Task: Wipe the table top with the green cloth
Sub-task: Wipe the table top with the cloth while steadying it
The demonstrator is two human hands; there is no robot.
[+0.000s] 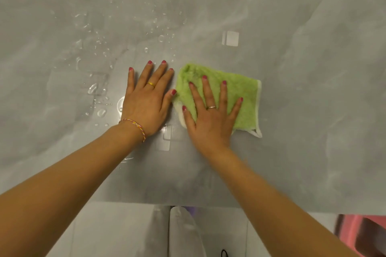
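A green cloth with a white edge lies flat on the grey glossy table top, just right of centre. My right hand presses flat on the cloth's left half, fingers straight and spread. My left hand lies flat on the bare table right beside the cloth, fingers straight, its thumb tip touching the cloth's left edge. Water drops are scattered over the table to the left of and beyond my left hand.
The table's near edge runs across the lower part of the view, with pale floor tiles below it. A pink and dark object shows at the bottom right, under the table's edge.
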